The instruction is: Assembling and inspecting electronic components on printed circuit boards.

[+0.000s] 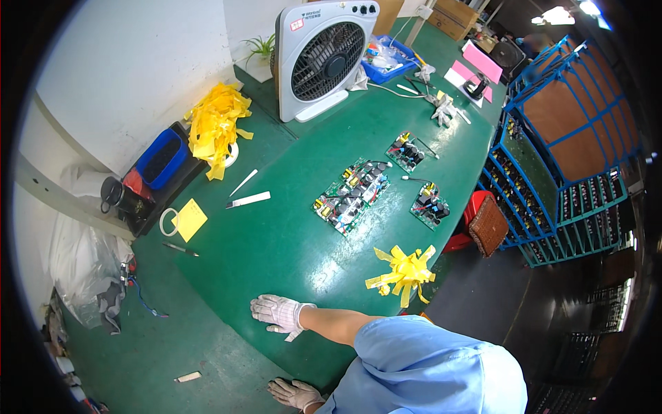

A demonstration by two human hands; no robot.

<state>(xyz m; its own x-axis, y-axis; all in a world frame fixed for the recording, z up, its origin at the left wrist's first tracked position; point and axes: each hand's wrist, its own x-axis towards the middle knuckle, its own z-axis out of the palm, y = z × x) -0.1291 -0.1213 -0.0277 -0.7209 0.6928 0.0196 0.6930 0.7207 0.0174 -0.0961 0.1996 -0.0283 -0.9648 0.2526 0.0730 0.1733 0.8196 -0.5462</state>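
Observation:
My right hand (pixel 277 312), in a whitish knitted glove, lies palm down on the green table mat with its fingers stretched out. Below it in the view, my left hand (pixel 295 394) wears a similar glove and rests near the mat's edge, fingers apart. Neither hand holds anything. Nearest to my right arm is a bundle of yellow tape strips (pixel 403 274). Beyond it sit a large green circuit board (pixel 350 195) crowded with components and two smaller boards, one farther (pixel 408 152) and one to the right (pixel 430 206). A small pale stick (pixel 187 377) lies left of my left hand.
A grey box fan (pixel 327 62) stands at the back. Yellow strips (pixel 217 124), a blue bin (pixel 162 159), a black flask (pixel 123 199), yellow notes (pixel 191 219) and a pen (pixel 181 249) are on the left. Blue racks (pixel 531 172) and a red stool (pixel 476 214) stand right.

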